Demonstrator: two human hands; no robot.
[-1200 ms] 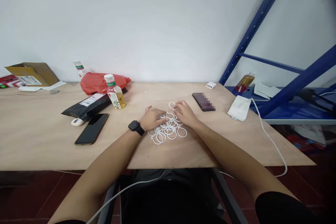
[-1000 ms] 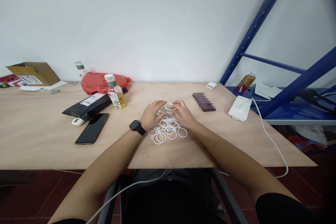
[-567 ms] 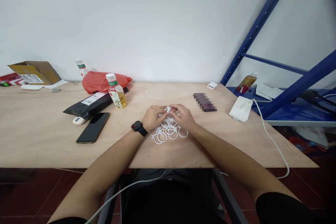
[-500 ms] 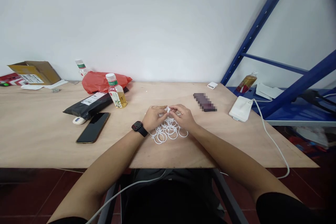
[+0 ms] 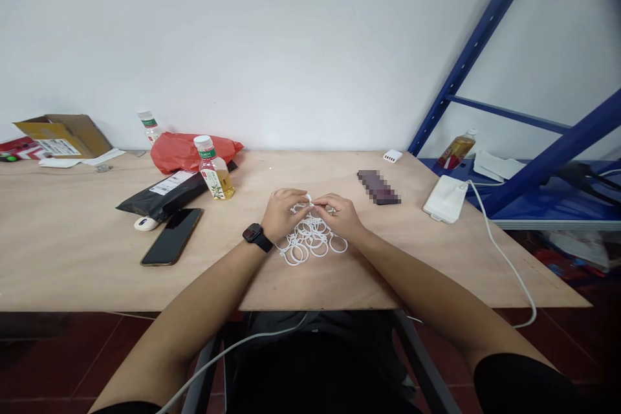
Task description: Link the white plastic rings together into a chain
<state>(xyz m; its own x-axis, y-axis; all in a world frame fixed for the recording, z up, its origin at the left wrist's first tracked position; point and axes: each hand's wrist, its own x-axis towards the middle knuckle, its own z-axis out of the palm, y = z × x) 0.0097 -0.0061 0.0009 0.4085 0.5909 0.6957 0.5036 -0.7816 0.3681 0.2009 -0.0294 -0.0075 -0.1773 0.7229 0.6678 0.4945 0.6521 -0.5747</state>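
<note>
A tangled pile of white plastic rings (image 5: 310, 242) lies linked together on the plywood tabletop (image 5: 417, 272), in front of me at the middle. My left hand (image 5: 286, 213), with a black smartwatch (image 5: 258, 237) on its wrist, rests over the pile's left side. My right hand (image 5: 343, 218) is over its right side. The fingertips of both hands meet at the pile's far edge and pinch a white ring there. The hands hide the far part of the pile.
Left of my hands lie a black smartphone (image 5: 171, 237), a black parcel (image 5: 165, 191), a tea bottle (image 5: 214, 168) and a red plastic bag (image 5: 194, 152). To the right are a blurred dark object (image 5: 378, 187) and a white power bank (image 5: 445, 199) with a cable. Blue shelving (image 5: 485, 187) stands beyond the table's right edge.
Both hands have moved together from the sides of the pile, and their fingertips now meet at its far edge. A ring at the far edge has been taken up between them.
</note>
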